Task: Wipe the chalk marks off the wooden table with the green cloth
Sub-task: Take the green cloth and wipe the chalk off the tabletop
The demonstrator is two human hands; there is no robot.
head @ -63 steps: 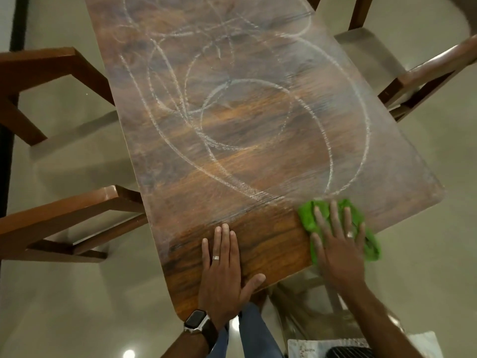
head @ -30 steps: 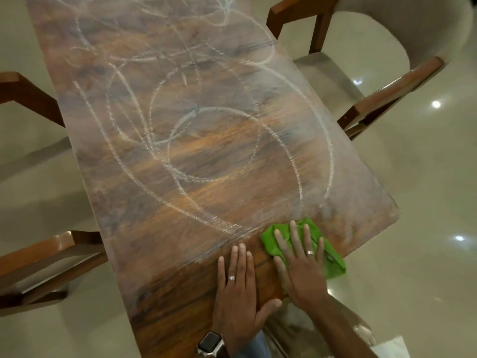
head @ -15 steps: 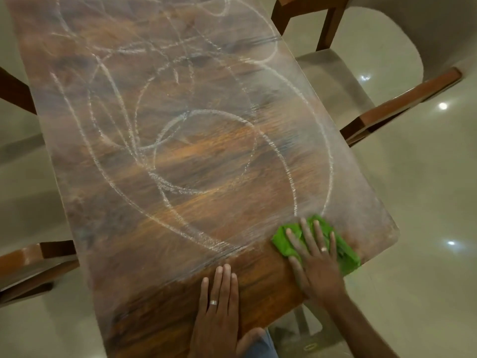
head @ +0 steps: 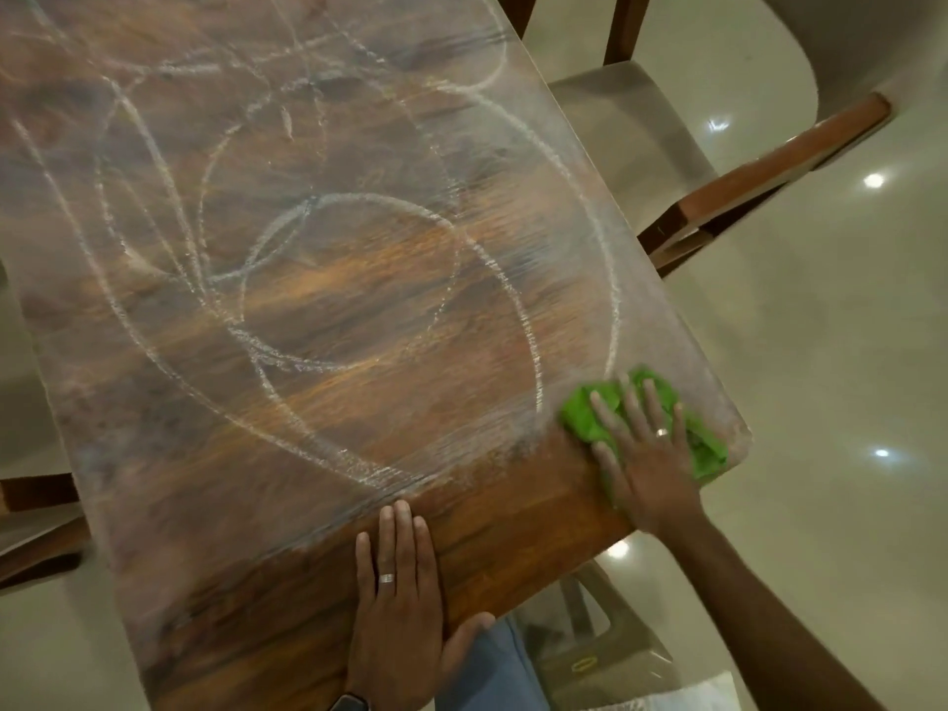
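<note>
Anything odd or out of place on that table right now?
Only the chalk marks: white loops scrawled across most of the wooden table, with just the near strip bare. The green cloth under the right hand overhangs the right edge. The left hand lies flat. No spill or damage shows.

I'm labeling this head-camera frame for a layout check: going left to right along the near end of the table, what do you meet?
Left hand flat on the wooden table → right hand pressing the green cloth → the table's rounded right corner → glossy floor.
</note>
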